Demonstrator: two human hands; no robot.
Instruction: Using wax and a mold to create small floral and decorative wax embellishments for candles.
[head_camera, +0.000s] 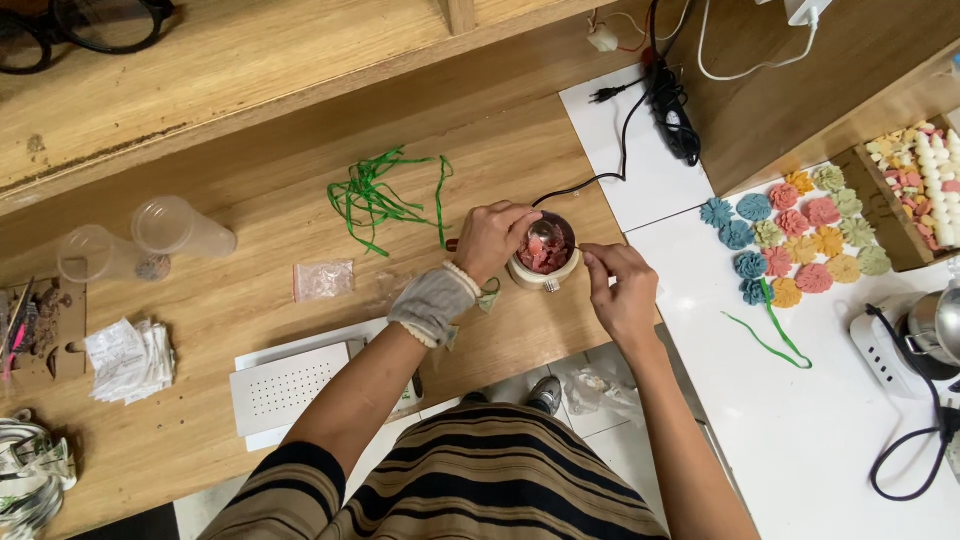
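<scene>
Your left hand (492, 238) is curled around the rim of the small pot (545, 262), gripping it at its 9 o'clock side. Pot sits on the wooden table (250, 330) and holds pink-red stuff. Your right hand (622, 290), at the pot's 3 o'clock, is pinched shut on the handle of a metal spoon (546, 236), bowl over the pot. Green ribbon (385, 198) lies at 10 o'clock of the pot.

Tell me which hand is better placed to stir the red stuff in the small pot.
Probably the right hand: it pinches the spoon handle, bowl over the pot. The left hand grips the rim.
</scene>
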